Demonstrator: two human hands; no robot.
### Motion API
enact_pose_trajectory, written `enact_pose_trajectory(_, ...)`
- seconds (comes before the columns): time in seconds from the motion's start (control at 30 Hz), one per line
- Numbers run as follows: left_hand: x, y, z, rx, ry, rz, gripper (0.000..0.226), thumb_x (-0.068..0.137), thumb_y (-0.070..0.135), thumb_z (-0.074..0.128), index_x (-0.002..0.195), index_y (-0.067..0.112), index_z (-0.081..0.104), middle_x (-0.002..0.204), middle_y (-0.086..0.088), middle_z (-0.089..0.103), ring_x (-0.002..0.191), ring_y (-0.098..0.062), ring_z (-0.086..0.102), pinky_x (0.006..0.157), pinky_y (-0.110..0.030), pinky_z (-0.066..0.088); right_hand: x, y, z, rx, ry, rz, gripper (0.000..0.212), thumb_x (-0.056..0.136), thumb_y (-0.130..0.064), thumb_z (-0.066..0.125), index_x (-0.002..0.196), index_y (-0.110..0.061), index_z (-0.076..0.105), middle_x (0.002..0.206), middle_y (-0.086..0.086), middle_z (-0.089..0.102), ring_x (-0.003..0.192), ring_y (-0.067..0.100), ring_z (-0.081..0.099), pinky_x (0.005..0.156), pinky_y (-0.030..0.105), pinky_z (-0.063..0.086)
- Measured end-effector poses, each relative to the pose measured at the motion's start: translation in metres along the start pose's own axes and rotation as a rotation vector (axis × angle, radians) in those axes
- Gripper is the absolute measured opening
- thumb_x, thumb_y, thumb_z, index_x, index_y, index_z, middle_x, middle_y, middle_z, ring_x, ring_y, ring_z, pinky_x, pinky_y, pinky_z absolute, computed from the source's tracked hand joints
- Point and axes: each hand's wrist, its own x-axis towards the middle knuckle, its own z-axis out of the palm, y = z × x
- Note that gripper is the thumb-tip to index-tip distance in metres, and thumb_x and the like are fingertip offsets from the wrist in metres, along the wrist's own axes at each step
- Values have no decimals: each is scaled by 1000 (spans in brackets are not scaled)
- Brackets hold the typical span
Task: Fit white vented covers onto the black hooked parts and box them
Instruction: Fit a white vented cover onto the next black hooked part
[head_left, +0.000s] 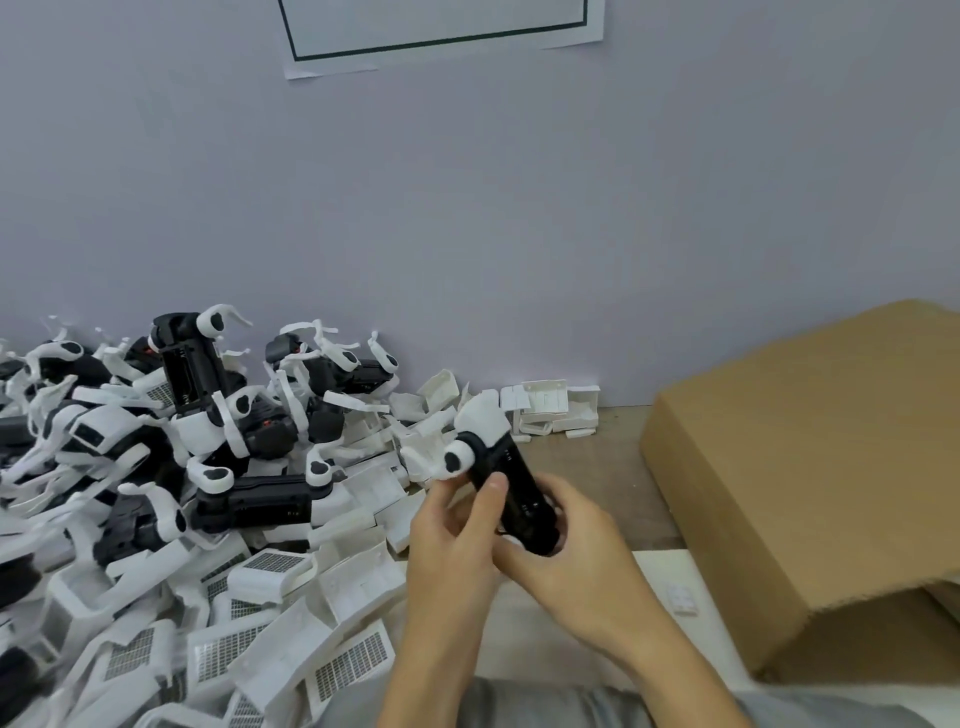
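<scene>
Left hand (457, 540) and right hand (566, 545) raised together, fingers of both clamped on tilted black hooked part (511, 483).

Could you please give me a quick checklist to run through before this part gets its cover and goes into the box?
1. Black hooked part held firmly: ok, the left hand and right hand both grip it.
2. White vented cover fitted on it: cannot tell; white pieces show at its far end only.
3. Spare white vented covers within reach: ok, a pile lies left of the hands.
4. Cardboard box nearby: ok, it stands to the right.
5. Box opening free: cannot tell, a flap hides the inside.
</scene>
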Motion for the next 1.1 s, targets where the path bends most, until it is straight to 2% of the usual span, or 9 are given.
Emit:
enact_pose_trajectory(0.1, 2, -1, -1, -26, 47, -22, 18, 100, 20, 57, 103, 17, 74, 96, -7, 78, 93, -23, 75, 77, -35, 55, 0, -3, 2, -45, -33, -9, 55, 63, -54, 74, 114, -43, 58, 103, -23, 70, 95, -3, 67, 80, 19, 53)
enact_pose_trajectory(0.23, 2, -2, -1, 6, 42, -15, 16, 98, 20, 61, 102, 21, 75, 98, -3, 78, 98, -22, 73, 80, -39, 51, 1, -4, 12, -140, -13, -68, 48, 64, -55, 68, 109, -41, 60, 102, -19, 69, 94, -1, 66, 77, 25, 57)
enact_pose_trajectory(0.43, -1, 1, 0, 71, -61, 86, 18, 89, 16, 74, 106, 12, 74, 97, -3, 79, 96, -14, 74, 78, -19, 55, 0, -6, 11, -98, 75, -98, 27, 61, -47, 68, 87, -47, 61, 78, -22, 69, 70, -2, 65, 54, 10, 46)
enact_pose_trajectory(0.63, -2, 4, -1, 29, -66, 121, 17, 92, 6, 66, 108, 10, 73, 98, -3, 79, 96, -13, 74, 77, -15, 54, -1, -6, 9, -66, 94, -80, 28, 60, -44, 76, 84, -34, 67, 71, -10, 70, 58, 3, 61, 48, 13, 44)
enact_pose_trajectory(0.73, -2, 4, -1, 50, -67, 147, 19, 93, 3, 65, 107, 13, 73, 97, -2, 79, 96, -13, 74, 77, -15, 54, -1, -9, 10, -66, 70, -85, 29, 63, -45, 74, 89, -37, 66, 77, -10, 71, 65, 5, 65, 53, 18, 51)
enact_pose_trajectory(0.8, -2, 4, -1, 62, -43, 170, 20, 93, 1, 63, 104, 14, 73, 96, -2, 79, 93, -13, 74, 75, -16, 54, -2, -10, 10, -21, -3, -100, 26, 71, -37, 75, 95, -40, 66, 86, -11, 73, 76, 2, 69, 60, 14, 52)
enact_pose_trajectory(0.9, -3, 6, -3, 18, 7, 169, 21, 97, 5, 58, 101, 21, 73, 93, -2, 78, 88, -15, 74, 68, -17, 54, -3, -10, 4, 70, -131, -102, 42, 83, -29, 70, 118, -49, 61, 115, -23, 68, 110, -6, 61, 84, 7, 47)
enact_pose_trajectory(1.0, -3, 5, -3, 52, -1, 192, 23, 100, 10, 56, 106, 27, 70, 99, 2, 77, 93, -12, 73, 73, -18, 55, -3, -10, -3, 187, -67, -67, 64, 81, -45, 66, 141, -44, 45, 137, -30, 54, 132, -10, 43, 110, 24, 38)
enact_pose_trajectory(1.1, -5, 0, 1, 255, -81, 277, 21, 95, 16, 59, 105, 31, 69, 96, 3, 76, 88, -15, 72, 73, -30, 60, 1, -14, -4, 312, 18, -86, 78, 74, -53, 75, 143, -33, 45, 132, -18, 62, 127, 2, 55, 103, 32, 45)
